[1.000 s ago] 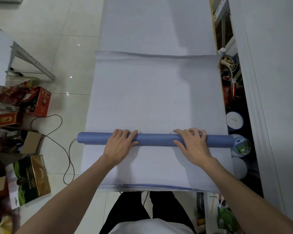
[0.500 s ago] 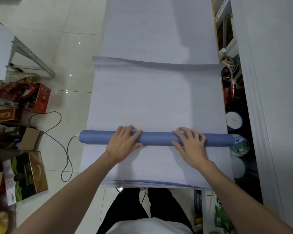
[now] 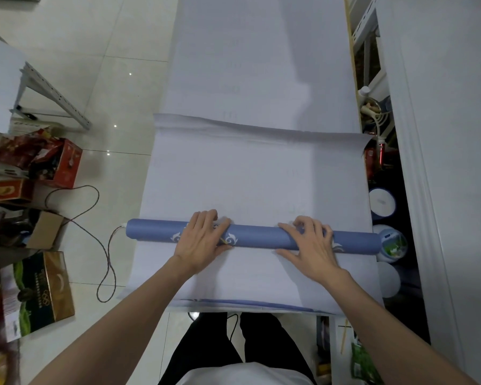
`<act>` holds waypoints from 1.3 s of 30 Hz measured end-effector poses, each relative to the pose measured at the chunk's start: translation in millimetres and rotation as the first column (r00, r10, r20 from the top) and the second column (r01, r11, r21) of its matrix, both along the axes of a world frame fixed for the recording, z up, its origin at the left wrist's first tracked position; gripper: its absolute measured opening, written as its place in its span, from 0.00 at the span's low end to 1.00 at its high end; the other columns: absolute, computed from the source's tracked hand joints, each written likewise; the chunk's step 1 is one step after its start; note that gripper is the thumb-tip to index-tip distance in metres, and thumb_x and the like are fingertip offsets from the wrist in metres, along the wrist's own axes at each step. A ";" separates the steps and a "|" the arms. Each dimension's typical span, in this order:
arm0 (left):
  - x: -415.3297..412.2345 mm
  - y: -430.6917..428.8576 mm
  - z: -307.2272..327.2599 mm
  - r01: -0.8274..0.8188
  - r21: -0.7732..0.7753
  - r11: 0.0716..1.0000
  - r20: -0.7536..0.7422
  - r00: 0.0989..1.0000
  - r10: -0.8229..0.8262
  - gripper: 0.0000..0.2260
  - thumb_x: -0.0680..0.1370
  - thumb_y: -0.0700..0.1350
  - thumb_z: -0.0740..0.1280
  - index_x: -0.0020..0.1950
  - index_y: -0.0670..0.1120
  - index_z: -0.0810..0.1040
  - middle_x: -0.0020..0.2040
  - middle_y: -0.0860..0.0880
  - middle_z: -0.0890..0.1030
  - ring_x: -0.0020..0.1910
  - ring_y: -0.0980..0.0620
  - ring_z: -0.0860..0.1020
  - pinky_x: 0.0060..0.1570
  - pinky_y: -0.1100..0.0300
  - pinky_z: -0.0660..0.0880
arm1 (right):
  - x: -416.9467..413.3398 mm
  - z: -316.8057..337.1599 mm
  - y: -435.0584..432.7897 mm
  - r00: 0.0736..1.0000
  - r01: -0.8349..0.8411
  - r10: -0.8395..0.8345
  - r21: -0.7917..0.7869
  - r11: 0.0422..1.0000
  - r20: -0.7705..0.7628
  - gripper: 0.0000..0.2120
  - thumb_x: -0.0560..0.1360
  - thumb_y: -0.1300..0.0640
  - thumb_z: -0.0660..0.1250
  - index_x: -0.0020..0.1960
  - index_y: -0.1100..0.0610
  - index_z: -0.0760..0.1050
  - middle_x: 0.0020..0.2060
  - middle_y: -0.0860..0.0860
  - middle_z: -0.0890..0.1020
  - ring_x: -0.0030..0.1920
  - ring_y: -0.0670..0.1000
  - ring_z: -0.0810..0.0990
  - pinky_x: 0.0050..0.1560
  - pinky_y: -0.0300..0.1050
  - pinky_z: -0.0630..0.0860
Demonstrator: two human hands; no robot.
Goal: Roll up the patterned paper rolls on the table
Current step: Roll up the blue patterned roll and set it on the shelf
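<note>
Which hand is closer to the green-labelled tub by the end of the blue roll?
Right. The right hand rests on the blue paper roll toward the end by the green-labelled tub; the left hand rests farther away, left of the roll's middle.

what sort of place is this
Probably a storeroom or back-room work area: opened red cardboard boxes and a green and gold carton crowd the white tiled floor, with a metal shelving rack beside the long white table.
</note>
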State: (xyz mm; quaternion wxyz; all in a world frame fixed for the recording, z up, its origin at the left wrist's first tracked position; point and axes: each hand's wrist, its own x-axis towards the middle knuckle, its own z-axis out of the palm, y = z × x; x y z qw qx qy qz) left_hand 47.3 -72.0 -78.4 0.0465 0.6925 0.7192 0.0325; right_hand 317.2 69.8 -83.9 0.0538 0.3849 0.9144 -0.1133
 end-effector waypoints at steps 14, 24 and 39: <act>5.9 5.1 -0.6 -0.006 -0.003 1.000 -0.102 0.995 0.005 0.23 0.76 0.59 0.69 0.61 0.42 0.76 0.50 0.43 0.75 0.44 0.43 0.73 0.49 0.50 0.72 | -7.6 7.8 6.9 0.999 -0.015 0.018 0.054 0.998 -0.049 0.24 0.74 0.33 0.60 0.62 0.46 0.76 0.55 0.49 0.74 0.57 0.55 0.72 0.56 0.55 0.62; 2.3 13.4 -2.7 -0.037 -0.024 0.999 -0.063 0.997 0.035 0.24 0.74 0.60 0.70 0.60 0.44 0.76 0.53 0.41 0.75 0.47 0.40 0.73 0.52 0.47 0.72 | -11.3 4.2 4.8 1.000 0.022 -0.022 -0.017 1.000 0.016 0.28 0.75 0.30 0.57 0.69 0.42 0.71 0.62 0.50 0.70 0.63 0.54 0.69 0.60 0.54 0.59; -1.4 12.5 1.4 -0.013 -0.058 0.998 -0.062 0.998 0.009 0.23 0.80 0.62 0.60 0.62 0.44 0.75 0.49 0.45 0.77 0.44 0.45 0.74 0.52 0.51 0.73 | -8.7 6.7 11.0 0.999 0.002 -0.002 0.018 1.000 0.038 0.25 0.76 0.32 0.58 0.66 0.45 0.73 0.58 0.49 0.74 0.60 0.54 0.70 0.59 0.55 0.60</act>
